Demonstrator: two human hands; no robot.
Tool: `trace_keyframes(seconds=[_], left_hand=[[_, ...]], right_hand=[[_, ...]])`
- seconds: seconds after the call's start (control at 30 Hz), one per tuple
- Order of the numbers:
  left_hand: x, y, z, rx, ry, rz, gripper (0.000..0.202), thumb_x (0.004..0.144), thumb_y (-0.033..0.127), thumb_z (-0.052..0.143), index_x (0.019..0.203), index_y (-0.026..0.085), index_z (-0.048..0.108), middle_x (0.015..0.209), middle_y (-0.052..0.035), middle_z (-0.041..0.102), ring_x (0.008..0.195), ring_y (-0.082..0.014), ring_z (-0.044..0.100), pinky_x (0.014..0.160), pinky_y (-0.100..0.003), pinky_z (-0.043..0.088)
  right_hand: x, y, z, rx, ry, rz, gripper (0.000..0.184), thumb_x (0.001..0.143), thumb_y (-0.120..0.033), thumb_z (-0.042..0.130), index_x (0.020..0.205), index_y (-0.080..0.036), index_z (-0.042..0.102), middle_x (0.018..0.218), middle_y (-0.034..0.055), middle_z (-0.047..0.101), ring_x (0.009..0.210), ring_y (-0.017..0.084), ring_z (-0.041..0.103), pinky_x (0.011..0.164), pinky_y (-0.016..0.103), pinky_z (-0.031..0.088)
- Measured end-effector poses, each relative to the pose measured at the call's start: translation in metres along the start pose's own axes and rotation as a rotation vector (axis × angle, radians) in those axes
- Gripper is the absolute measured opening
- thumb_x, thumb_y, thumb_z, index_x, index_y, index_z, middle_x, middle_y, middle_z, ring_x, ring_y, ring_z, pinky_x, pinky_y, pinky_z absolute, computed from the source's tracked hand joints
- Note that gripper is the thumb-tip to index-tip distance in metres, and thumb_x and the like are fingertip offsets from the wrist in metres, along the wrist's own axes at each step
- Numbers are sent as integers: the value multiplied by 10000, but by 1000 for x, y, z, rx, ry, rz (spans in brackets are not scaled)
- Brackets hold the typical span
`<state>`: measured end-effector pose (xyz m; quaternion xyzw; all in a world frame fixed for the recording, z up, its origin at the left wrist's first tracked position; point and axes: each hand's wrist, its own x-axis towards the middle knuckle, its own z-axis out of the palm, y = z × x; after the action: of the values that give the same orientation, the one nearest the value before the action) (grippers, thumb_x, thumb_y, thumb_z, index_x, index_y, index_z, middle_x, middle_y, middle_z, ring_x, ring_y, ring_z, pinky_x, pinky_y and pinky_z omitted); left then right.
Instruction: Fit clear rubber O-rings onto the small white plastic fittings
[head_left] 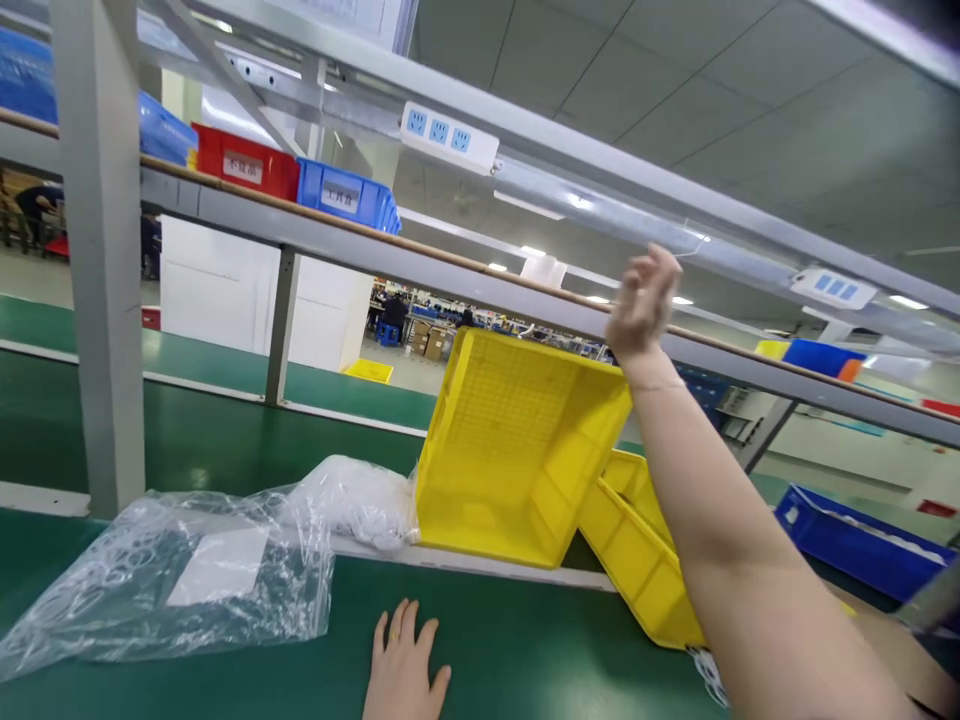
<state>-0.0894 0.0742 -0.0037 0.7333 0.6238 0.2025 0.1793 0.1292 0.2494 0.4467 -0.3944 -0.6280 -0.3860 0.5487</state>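
My left hand lies on the green work surface, fingers spread and nothing in them. High on the right, my right hand is raised in front of the shelf rail with its fingers curled together. From its fingertips a thin white cord runs up near the light bar. Below that hand, a yellow bin is tipped on its side, its inside facing me and looking bare. Another yellow bin leans beside it, partly hidden by my right forearm.
Clear plastic bags lie at left, one with a white sheet; beside them is a white bundle. Above run a shelf with a red bin and a blue bin, and a power strip. A metal post stands left.
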Motion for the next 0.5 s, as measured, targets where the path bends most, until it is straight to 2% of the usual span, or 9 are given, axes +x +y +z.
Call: trace_keyframes(seconds=[0.03,0.1,0.13,0.2,0.27,0.37,0.43,0.5], left_hand=[[-2,0,0,4,19,10,485,796,396,433,1243,244,543,1398,-100,410,1334,-307,281,1082,-548,169],[-6,0,3,29,71,22,473,802,373,436,1242,233,537,1391,-110,411,1336,-303,272,1088,-546,145],[-7,0,6,46,100,24,460,806,361,437,1235,231,540,1383,-111,417,1335,-298,272,1092,-540,136],[-8,-1,11,74,142,29,434,817,344,434,1220,229,547,1366,-112,431,1332,-286,275,1095,-526,127],[-8,-2,14,87,171,37,422,831,352,428,1215,224,548,1354,-112,439,1330,-275,277,1098,-511,120],[-9,-3,14,90,176,53,431,835,385,438,1218,217,545,1355,-115,436,1329,-272,274,1103,-497,111],[-10,-3,13,82,167,61,437,835,408,442,1219,225,543,1362,-113,432,1331,-269,273,1108,-486,107],[-10,-4,13,71,167,59,442,835,433,441,1215,231,544,1362,-112,432,1332,-267,275,1112,-479,108]], right_hand=[[-38,12,-10,-32,-22,70,525,940,-428,101,1370,-136,177,1331,222,355,1214,222,417,990,373,336],[-123,32,-28,-136,-186,429,505,921,-393,53,1400,-232,33,1436,175,244,1294,210,346,1005,369,342],[-167,38,-35,-167,-237,539,514,913,-362,17,1406,-227,-28,1443,187,239,1310,219,328,1012,381,337],[-248,44,-42,-195,-379,667,531,908,-346,51,1412,-182,26,1363,227,367,1267,249,401,993,352,373],[-314,42,-40,-181,-595,751,547,901,-364,208,1390,-123,166,1213,205,533,1120,261,551,913,307,464],[-375,36,-29,-157,-869,795,435,908,-329,283,1304,-167,357,1102,124,632,1003,215,625,820,285,528],[-394,37,-19,-166,-994,783,381,936,-314,269,1239,-157,439,1073,123,644,953,210,641,784,315,540],[-400,43,-9,-186,-1093,729,357,951,-337,318,1191,-129,482,1039,119,642,886,201,649,771,356,532]])
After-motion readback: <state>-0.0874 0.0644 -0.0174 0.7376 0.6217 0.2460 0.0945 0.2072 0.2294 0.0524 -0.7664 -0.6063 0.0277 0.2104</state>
